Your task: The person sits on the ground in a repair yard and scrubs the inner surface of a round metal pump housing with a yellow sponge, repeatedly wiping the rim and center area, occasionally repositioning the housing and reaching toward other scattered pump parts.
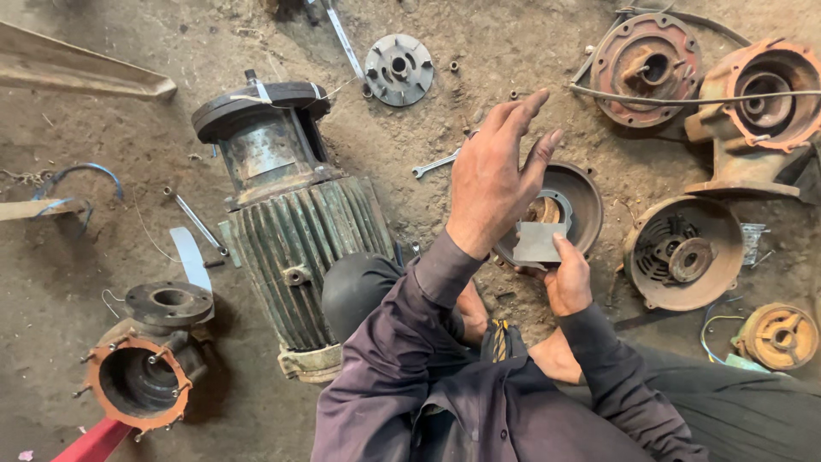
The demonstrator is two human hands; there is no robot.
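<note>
My left hand [496, 175] is raised above the dirt floor with its fingers spread and nothing in it. Just below and to the right, my right hand [569, 281] pinches a small grey flat sheet [536, 242] by its lower corner. Behind both hands a round rusty end cover [584, 198] with a bearing seat lies on the ground, partly hidden by them. A small open-end wrench [433, 164] lies just left of my left hand.
A large ribbed electric motor body [299, 235] lies to the left by my knee. Rusty pump housings [647, 62] [764, 103] and a cover [684, 255] lie to the right, a flanged casing [141, 381] at lower left, a grey fan disc [398, 68] up top.
</note>
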